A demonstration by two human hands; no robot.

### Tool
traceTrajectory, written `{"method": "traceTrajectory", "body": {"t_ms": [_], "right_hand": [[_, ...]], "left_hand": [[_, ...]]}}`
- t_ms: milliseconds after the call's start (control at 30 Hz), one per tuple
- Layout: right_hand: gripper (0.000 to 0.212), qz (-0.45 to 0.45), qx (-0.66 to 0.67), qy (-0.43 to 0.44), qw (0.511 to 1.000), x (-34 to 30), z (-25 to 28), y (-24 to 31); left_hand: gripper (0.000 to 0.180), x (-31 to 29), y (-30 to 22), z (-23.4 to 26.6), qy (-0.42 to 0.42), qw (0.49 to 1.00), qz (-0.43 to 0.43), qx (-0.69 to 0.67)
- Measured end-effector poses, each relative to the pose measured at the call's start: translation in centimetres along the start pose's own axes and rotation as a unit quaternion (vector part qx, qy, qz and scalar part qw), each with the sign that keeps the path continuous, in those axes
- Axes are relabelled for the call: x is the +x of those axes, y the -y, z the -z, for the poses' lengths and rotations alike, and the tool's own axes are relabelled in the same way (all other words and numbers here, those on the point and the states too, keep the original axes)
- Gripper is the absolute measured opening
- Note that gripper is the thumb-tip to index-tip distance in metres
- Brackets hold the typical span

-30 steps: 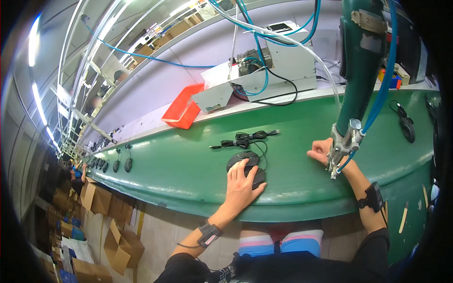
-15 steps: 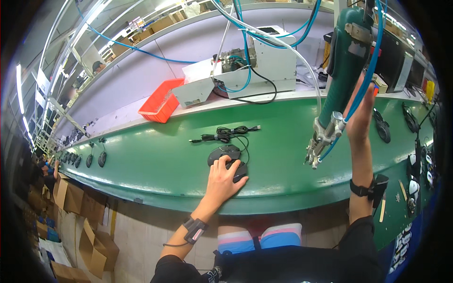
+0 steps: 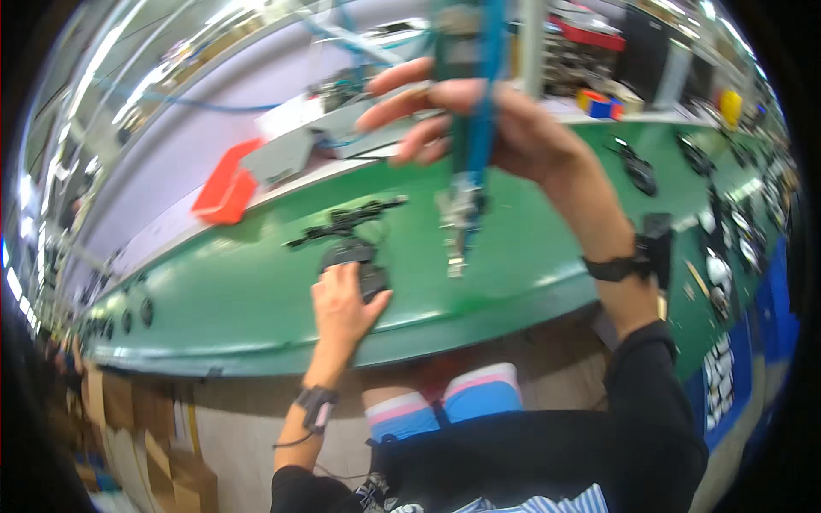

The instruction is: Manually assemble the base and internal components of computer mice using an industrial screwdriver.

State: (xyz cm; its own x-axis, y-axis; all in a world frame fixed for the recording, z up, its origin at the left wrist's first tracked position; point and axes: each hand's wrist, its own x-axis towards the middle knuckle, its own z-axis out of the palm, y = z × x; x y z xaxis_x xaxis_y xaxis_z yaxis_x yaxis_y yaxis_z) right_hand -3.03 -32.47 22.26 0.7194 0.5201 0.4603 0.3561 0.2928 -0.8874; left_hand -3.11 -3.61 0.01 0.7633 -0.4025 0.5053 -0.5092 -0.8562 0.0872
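Observation:
My left hand [image 3: 340,301] is closed over a black computer mouse [image 3: 349,253] on the green bench, its fingertips on the dark casing. A second dark piece [image 3: 373,282] shows beside the thumb. Just beyond lies the mouse's bundled black cable [image 3: 342,224]. Raised in front of me, my right hand [image 3: 479,124] is at a hanging green air tool [image 3: 460,150] with a blue hose. Its fingers are stretched out and apart across the tool, not wrapped round it. The tool's metal end [image 3: 460,222] points down, blurred by motion.
An orange-red bin [image 3: 224,190] stands by the back ledge, next to a white machine [image 3: 278,154]. Several mice lie at the left; another mouse [image 3: 637,171] lies at the right. A blue tray [image 3: 740,368] with white parts sits lower right, cardboard boxes [image 3: 184,474] lower left.
My right hand has moved left, from behind the air tool to across it. The tool now hangs more upright. The view has shifted right; my left hand stays on the mouse.

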Motion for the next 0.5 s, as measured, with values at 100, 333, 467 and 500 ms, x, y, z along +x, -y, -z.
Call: {"method": "traceTrajectory", "body": {"t_ms": [100, 333, 467, 500], "right_hand": [[0.055, -0.047, 0.045, 0.018, 0.998, -0.2, -0.9, -3.2], [0.025, 0.035, 0.044, -0.097, 0.994, -1.7, -1.6, -4.4], [0.021, 0.075, 0.049, -0.160, 0.983, -1.6, -1.6, -2.6], [0.028, 0.080, 0.032, -0.161, 0.983, -1.3, -1.3, -2.2]], "left_hand": [[0.066, -0.7, 0.7, 0.1, 0.020, 0.999, 0.029, 0.016], [0.047, 0.8, 0.1, -0.6, 0.065, 0.987, 0.086, -0.116], [0.044, 4.1, 0.8, -1.8, 0.055, 0.915, 0.171, -0.362], [0.044, 5.3, 1.2, -2.0, 0.060, 0.874, 0.208, -0.435]]}}
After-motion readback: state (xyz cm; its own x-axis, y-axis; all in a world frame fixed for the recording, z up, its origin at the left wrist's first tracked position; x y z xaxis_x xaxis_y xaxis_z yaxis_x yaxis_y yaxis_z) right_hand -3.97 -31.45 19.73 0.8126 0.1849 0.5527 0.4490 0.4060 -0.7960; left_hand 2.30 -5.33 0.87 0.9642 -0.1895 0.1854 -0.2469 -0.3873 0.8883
